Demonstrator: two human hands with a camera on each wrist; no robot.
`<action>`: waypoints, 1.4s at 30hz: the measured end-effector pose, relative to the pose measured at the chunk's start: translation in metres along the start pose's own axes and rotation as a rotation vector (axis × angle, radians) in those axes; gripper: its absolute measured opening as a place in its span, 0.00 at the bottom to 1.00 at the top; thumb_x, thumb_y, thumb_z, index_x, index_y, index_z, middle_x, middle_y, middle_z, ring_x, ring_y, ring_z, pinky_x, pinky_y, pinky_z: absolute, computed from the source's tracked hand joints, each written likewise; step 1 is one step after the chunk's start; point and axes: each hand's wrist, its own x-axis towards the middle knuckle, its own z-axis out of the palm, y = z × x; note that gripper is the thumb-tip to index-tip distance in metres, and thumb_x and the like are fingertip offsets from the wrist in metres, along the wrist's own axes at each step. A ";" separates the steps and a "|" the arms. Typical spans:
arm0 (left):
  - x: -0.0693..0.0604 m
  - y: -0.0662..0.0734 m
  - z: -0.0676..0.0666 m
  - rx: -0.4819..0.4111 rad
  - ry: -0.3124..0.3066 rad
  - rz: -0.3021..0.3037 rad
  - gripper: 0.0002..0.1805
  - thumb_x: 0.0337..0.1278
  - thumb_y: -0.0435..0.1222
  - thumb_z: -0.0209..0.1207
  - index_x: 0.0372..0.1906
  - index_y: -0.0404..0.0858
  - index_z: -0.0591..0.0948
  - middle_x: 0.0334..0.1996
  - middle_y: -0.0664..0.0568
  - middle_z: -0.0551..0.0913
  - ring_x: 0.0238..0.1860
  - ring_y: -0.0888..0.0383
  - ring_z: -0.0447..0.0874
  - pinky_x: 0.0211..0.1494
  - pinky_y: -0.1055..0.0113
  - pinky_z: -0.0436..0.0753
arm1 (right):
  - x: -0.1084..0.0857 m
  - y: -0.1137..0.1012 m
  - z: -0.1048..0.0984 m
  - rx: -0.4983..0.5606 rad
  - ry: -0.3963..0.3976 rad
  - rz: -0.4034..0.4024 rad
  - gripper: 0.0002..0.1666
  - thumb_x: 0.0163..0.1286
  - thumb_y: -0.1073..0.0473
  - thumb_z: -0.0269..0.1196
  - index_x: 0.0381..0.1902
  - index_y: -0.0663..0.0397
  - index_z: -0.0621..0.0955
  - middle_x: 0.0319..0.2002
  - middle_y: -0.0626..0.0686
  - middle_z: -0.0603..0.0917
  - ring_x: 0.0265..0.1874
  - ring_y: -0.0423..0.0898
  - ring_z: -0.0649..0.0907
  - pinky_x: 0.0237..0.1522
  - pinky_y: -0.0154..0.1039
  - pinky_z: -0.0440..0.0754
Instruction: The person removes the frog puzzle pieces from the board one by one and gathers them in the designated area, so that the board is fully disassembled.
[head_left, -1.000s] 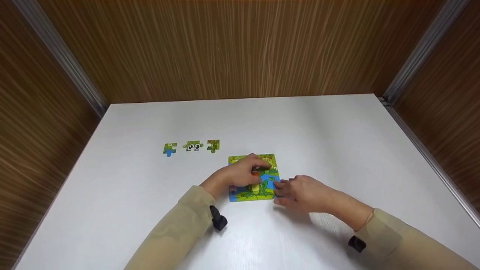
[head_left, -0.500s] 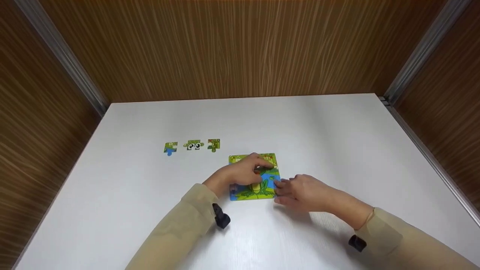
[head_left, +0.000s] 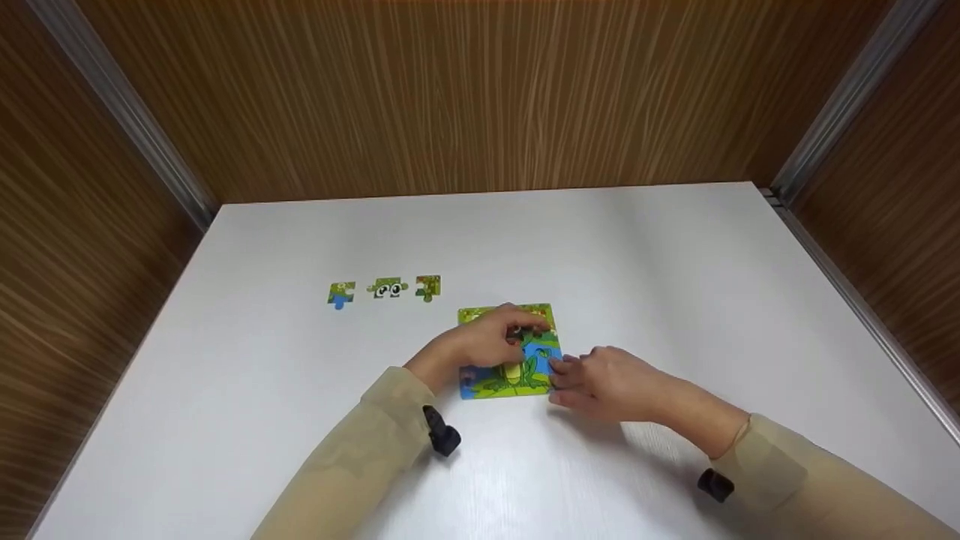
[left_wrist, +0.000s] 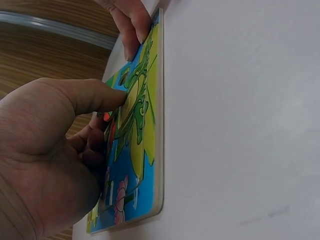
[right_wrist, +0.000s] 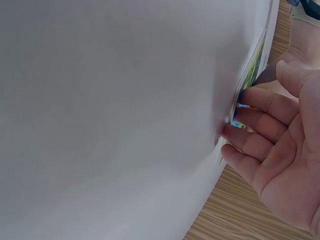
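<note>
A square frog puzzle board (head_left: 525, 384) lies flat on the white table. My left hand (head_left: 480, 341) reaches over it, the index finger toward the right side. In the left wrist view the thumb of my left hand (left_wrist: 50, 145) touches the frog's yellow belly on the board (left_wrist: 145, 197); the other fingers are bent over the surface, and what lies under them is hidden. On the board's right edge rest the fingertips of my right hand (head_left: 611, 384). The right wrist view shows the fingers of my right hand (right_wrist: 280, 145) loosely bent along the edge of the board (right_wrist: 255, 60).
Left of and behind the board, three loose puzzle pieces lie in a row: a green and blue one (head_left: 341, 292), one with two eyes (head_left: 388, 288) and a green-brown one (head_left: 428, 287). Wood-grain panels (head_left: 480, 97) enclose the table (head_left: 225, 337).
Both hands stay at nearly the same places on the board. The left index finger has shifted slightly to the right. The loose pieces have not moved on the table.
</note>
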 end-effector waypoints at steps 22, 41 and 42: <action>-0.005 -0.008 0.006 -0.075 0.075 0.000 0.27 0.72 0.28 0.63 0.71 0.48 0.82 0.56 0.56 0.79 0.50 0.59 0.74 0.58 0.63 0.75 | 0.000 0.000 0.003 0.020 -0.001 0.005 0.25 0.82 0.50 0.61 0.62 0.66 0.84 0.60 0.66 0.83 0.59 0.58 0.85 0.56 0.58 0.84; -0.006 -0.009 0.005 -0.150 0.076 -0.013 0.30 0.65 0.30 0.70 0.71 0.41 0.81 0.62 0.53 0.81 0.58 0.59 0.78 0.66 0.61 0.77 | -0.001 -0.001 0.001 0.032 -0.007 0.033 0.26 0.82 0.49 0.61 0.63 0.67 0.83 0.61 0.67 0.82 0.60 0.60 0.84 0.57 0.58 0.84; -0.005 -0.009 0.005 -0.144 0.076 -0.020 0.30 0.63 0.31 0.71 0.71 0.41 0.81 0.62 0.54 0.81 0.58 0.59 0.78 0.67 0.60 0.76 | -0.001 -0.001 0.001 0.032 -0.011 0.036 0.27 0.82 0.49 0.61 0.63 0.67 0.83 0.61 0.67 0.82 0.60 0.61 0.84 0.57 0.58 0.84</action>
